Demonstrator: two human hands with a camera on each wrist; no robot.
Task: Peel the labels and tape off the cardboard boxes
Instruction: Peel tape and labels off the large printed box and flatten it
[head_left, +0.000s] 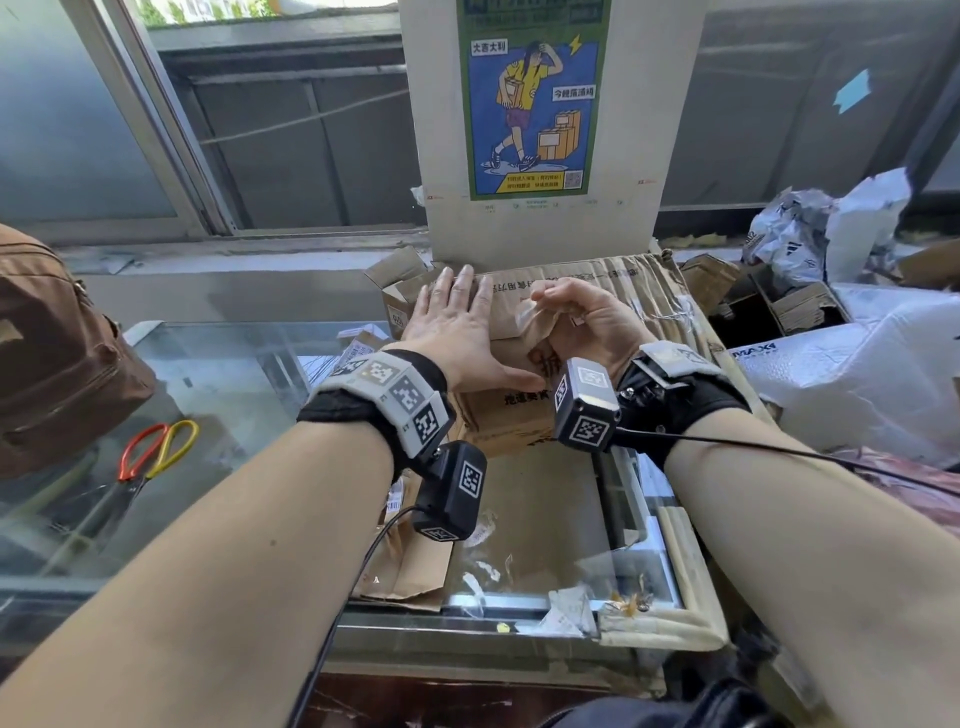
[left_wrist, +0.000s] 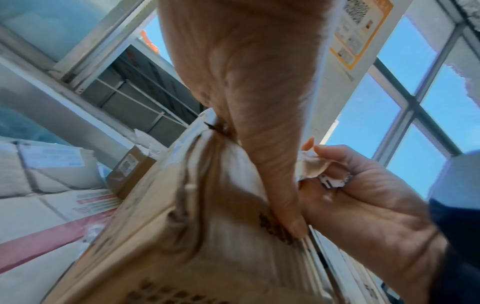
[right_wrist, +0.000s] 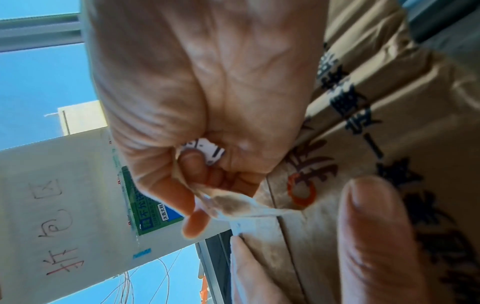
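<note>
glass and window frames are seen behind a glass-topped desk on which a flattened cardboard box is laid, with a poster board propped upright just behind it. the left hand is spread flat, palm down, and pressed on the box to hold it in place. the right hand is curled, and a strip of clear tape is pinched between its thumb and fingertips; the strip is lifted off the cardboard but is seen, in the right wrist view, to be joined to the box at its far end. a small white scrap with dark print is also tucked in the right palm. the step in hand is judged to be the peeling of this strip; a steady pull along the box face, with the left hand kept pressing close to the peel line, is probably called for next. how much tape remains stuck is hidden by the hands, and whether any label is left on this box cannot be told. red and yellow scissors are left on the desk to the left, beside a brown bag.
</note>
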